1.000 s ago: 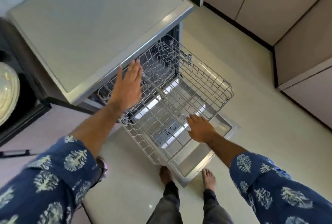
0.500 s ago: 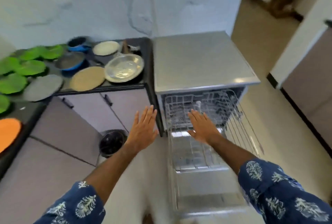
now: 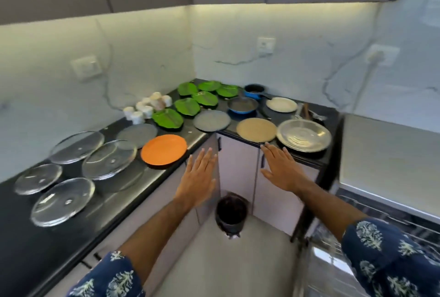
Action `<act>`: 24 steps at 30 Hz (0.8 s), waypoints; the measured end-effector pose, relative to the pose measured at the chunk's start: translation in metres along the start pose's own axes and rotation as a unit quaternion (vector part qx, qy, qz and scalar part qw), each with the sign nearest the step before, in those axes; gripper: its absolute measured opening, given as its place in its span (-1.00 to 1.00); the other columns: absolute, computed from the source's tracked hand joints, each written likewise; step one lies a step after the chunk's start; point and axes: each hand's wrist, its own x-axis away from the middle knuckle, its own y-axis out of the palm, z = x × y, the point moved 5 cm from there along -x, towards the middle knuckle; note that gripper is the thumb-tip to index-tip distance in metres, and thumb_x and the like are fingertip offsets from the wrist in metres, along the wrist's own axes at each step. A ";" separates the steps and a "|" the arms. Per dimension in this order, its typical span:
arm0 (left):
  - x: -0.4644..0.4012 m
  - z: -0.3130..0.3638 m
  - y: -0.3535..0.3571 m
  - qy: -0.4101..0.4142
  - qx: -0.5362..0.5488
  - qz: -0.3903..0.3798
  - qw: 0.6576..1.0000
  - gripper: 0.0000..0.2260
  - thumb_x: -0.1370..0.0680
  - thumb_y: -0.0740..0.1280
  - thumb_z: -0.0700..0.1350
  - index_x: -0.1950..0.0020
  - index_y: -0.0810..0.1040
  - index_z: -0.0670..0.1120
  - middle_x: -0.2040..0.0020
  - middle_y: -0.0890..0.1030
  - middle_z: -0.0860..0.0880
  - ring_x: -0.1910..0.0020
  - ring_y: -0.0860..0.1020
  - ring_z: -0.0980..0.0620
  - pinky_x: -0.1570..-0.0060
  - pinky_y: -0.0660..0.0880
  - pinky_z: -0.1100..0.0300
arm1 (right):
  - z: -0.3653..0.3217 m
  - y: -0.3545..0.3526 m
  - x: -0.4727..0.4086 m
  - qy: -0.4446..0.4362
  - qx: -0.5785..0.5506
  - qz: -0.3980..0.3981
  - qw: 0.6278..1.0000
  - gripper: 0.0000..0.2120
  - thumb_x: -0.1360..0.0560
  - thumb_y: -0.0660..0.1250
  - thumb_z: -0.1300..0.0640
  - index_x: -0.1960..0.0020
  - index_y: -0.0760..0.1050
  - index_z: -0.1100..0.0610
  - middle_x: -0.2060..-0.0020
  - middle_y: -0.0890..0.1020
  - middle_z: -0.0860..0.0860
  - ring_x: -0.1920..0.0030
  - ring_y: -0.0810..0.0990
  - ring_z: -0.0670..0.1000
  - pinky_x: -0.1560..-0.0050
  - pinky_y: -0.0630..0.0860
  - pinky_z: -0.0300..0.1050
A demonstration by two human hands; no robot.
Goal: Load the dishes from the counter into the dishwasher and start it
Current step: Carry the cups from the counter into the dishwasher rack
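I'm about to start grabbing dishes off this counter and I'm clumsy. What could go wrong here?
The orange plate and tan plate sit right at the counter edge, so a brush from either hand could tip them off. The glass lids overlap and may slide. The open dishwasher rack juts out beside you: a possible trip.

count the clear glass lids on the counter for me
4, all on the left counter run: rear glass lid, middle glass lid, far-left glass lid and nearest glass lid. The middle one overlaps a grey plate. None seems hidden.
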 end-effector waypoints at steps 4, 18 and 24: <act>0.026 -0.099 0.006 -0.057 0.011 -0.002 0.998 -0.33 -0.51 0.36 0.00 -0.58 0.24 -0.15 -0.61 0.15 -0.15 -0.58 0.13 -0.19 -0.48 0.19 -0.26 | -0.095 0.007 -0.070 -0.067 -0.009 0.015 0.998 -0.29 -0.60 0.22 -0.09 -0.61 0.00 0.15 -0.58 0.10 0.11 -0.57 0.08 0.13 -0.56 0.00 0.12; 0.097 -0.292 0.055 -0.214 0.033 -0.039 0.975 -0.33 -0.62 0.19 0.00 -0.63 -0.06 -0.11 -0.64 -0.12 -0.08 -0.61 -0.19 -0.08 -0.56 -0.12 -0.18 | -0.324 0.084 -0.227 -0.239 -0.071 -0.057 0.967 -0.31 -0.59 0.28 -0.04 -0.59 0.06 0.14 -0.56 0.18 0.13 -0.53 0.19 0.18 -0.53 0.11 0.19; 0.099 -0.350 0.087 -0.276 0.038 -0.083 0.957 -0.37 -0.66 0.12 0.05 -0.63 -0.08 -0.09 -0.64 -0.08 -0.10 -0.61 -0.14 -0.10 -0.57 -0.07 -0.18 | -0.367 0.120 -0.295 -0.272 -0.138 -0.089 0.948 -0.34 -0.58 0.31 -0.03 -0.55 0.14 0.18 -0.48 0.32 0.13 -0.45 0.33 0.15 -0.44 0.29 0.07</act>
